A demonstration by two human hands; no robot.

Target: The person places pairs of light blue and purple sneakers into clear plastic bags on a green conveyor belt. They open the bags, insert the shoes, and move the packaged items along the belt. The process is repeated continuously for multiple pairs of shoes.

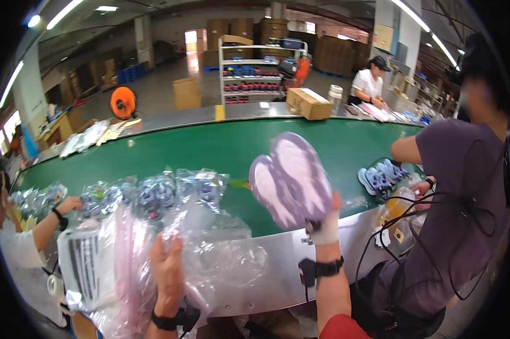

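Note:
My right hand (pixel 326 225) grips a pair of purple shoes (pixel 293 183) at one end, raised over the belt's near edge. Their pale pink and purple soles face me, and the uppers are hidden. Lower and to the left, my left hand (pixel 167 268) is closed on a clear plastic bag (pixel 215 248), which spreads loosely over the metal edge. Beside that hand lies a heap of clear and pinkish bags (pixel 119 260), one with dark print.
On the green conveyor belt (pixel 170 141), several bagged shoes (pixel 156 192) line the left, unbagged blue shoes (pixel 379 176) the right. Co-workers stand close on both sides; cables (pixel 436 209) hang near the right one (pixel 464 175). A cardboard box (pixel 310 104) sits on the far ledge.

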